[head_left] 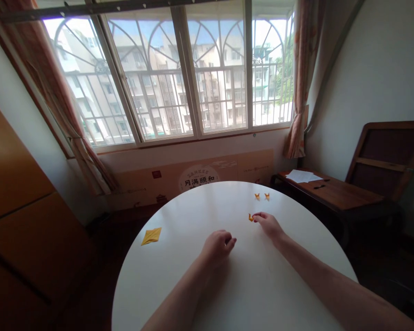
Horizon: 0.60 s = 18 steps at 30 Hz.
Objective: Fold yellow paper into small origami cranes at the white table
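Reaching over the white round table (186, 211), my right hand (267, 224) pinches a small folded orange paper crane (250, 217) between thumb and fingertips. The crane stands at or just above the tabletop; I cannot tell which. My left hand (221, 245) rests on the table nearer to me, its fingers loosely curled in, and nothing shows in it. Two more small paper cranes (262, 196) stand side by side just beyond my right hand. Far to the left lies some yellow square paper (151, 236), near the table's edge.
A low wooden table (345, 191) with white sheets (303, 176) and small dark items stands at the right, beside a framed wooden panel (389, 156). A printed cardboard box (227, 170) sits behind the round table, below the window. An orange-brown cabinet (17, 174) is at the left.
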Tool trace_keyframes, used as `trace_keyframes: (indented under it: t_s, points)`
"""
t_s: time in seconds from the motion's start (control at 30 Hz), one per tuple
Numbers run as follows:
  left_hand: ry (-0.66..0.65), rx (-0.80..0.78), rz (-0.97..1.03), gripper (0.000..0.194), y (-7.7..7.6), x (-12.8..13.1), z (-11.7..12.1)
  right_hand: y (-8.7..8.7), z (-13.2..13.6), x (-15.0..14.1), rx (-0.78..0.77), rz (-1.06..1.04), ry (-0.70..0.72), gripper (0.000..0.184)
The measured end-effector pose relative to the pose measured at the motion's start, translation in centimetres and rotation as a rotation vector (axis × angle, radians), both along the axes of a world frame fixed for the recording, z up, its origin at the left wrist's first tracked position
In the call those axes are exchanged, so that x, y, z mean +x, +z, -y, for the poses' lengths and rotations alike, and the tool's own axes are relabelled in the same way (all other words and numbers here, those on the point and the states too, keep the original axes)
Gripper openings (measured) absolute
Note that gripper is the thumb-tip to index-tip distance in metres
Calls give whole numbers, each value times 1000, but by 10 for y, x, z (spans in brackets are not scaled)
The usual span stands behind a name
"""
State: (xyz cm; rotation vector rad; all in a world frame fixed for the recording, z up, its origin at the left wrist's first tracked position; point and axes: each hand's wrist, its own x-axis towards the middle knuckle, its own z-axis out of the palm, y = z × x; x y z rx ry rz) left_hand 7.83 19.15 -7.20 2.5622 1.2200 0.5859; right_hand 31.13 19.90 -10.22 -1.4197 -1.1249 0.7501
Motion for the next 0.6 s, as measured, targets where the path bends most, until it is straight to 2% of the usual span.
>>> trace_keyframes:
  t_s: [0.13, 0.27, 0.4, 0.6]
  points:
    - [10, 15, 107, 19, 2, 2, 4, 17, 20, -15, 76, -17, 122, 21]
    - [48, 38, 218, 16, 5, 4, 9, 28, 34, -26, 129, -38, 308, 19]
    - [40, 38, 286, 16, 5, 4, 9, 30, 39, -30, 121, -71, 422, 16]
    - [-35, 55, 366, 18, 6, 5, 11, 29, 41, -27, 59, -136, 497, 14]
